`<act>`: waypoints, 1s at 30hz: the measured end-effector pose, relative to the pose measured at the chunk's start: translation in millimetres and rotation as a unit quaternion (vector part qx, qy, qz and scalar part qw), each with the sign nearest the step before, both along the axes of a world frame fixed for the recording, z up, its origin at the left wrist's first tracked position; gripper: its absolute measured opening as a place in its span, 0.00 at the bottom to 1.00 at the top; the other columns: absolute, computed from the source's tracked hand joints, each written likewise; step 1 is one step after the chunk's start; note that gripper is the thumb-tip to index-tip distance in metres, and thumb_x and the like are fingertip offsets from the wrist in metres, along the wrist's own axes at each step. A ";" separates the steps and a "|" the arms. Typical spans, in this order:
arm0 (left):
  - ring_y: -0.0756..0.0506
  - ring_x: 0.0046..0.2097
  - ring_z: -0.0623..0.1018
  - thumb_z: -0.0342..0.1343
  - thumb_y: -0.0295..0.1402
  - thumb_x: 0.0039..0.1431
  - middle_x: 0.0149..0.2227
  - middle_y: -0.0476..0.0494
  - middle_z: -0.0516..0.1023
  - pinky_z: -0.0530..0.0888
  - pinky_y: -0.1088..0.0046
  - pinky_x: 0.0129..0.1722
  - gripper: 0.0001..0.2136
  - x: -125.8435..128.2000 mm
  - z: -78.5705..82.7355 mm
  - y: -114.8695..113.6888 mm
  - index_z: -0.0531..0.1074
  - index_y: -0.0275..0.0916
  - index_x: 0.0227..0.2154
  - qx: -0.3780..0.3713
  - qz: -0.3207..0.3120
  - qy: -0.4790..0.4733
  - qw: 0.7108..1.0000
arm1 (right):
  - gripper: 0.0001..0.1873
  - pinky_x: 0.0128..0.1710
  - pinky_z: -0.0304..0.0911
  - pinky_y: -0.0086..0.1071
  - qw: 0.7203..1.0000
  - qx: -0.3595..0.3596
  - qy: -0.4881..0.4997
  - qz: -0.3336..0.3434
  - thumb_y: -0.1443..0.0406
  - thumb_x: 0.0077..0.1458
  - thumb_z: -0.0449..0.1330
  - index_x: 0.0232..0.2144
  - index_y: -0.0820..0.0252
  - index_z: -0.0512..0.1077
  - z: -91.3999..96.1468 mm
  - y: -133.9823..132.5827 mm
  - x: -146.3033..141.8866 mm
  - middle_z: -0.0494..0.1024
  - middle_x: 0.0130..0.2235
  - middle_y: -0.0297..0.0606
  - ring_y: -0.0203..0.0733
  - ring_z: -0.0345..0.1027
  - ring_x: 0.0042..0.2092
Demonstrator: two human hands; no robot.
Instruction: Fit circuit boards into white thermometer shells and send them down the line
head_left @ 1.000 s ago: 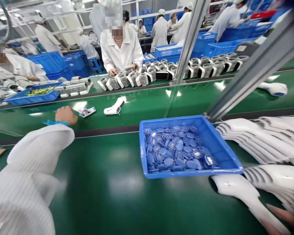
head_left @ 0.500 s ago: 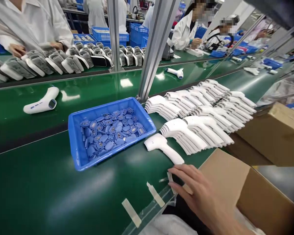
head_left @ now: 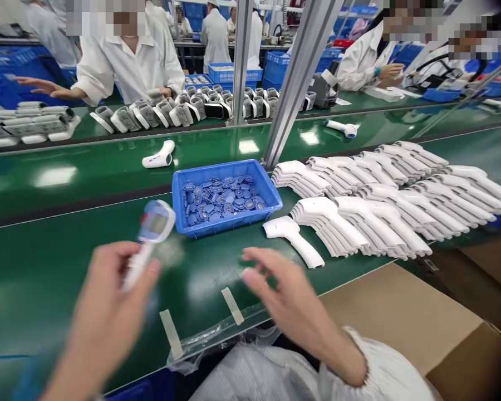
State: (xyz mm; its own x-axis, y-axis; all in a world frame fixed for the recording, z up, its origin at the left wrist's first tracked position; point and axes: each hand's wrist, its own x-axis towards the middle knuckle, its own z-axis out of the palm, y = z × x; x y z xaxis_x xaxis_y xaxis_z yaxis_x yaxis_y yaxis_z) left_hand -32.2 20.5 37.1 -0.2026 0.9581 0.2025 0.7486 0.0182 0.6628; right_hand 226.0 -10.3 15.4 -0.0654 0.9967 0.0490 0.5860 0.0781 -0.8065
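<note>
My left hand (head_left: 108, 306) is closed around the handle of a white and blue handheld thermometer (head_left: 156, 221). Its small grey display faces up, and motion smears both a little. Over the green work surface (head_left: 200, 284), my right hand (head_left: 290, 292) holds nothing, thumb and fingers parted and slightly curled. Just beyond its fingertips lies a single white handle-shaped shell half (head_left: 295, 238). Further right, more white shell halves (head_left: 359, 223) are nested in rows. A blue bin (head_left: 229, 225) with many small blue oval parts (head_left: 221, 196) stands ahead of both hands.
A metal post (head_left: 300, 78) rises behind the bin. On the green conveyor lie two white thermometers (head_left: 158, 155) (head_left: 341, 128). Co-workers in white coats (head_left: 129, 67) stand across it beside grey cuffed devices (head_left: 150, 113). Tape strips (head_left: 232, 306) mark the near edge; a cardboard box (head_left: 396, 312) sits right.
My left hand has come into view with the thermometer. The view has swung left; my right hand has moved left from the table's edge to above the surface. A co-worker's arm now reaches sideways.
</note>
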 end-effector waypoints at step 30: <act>0.49 0.35 0.77 0.59 0.34 0.62 0.34 0.54 0.79 0.70 0.75 0.37 0.09 75.9 -41.4 -35.5 0.64 0.43 0.42 -0.095 -0.148 -0.214 0.961 | 0.12 0.34 0.63 0.31 0.996 -0.029 0.013 0.082 0.56 0.63 0.57 0.35 0.53 0.77 4.9 23.4 0.2 0.79 0.35 0.33 0.38 0.69 0.35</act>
State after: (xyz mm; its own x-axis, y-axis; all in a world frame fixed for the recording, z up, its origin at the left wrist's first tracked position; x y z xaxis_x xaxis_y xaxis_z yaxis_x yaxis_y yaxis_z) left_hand 43.7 -15.0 -4.3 0.0583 0.9981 -0.0221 0.3997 -0.0030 0.9167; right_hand 226.2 13.1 20.4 -0.2279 0.9737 -0.0053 0.5480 0.1237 -0.8273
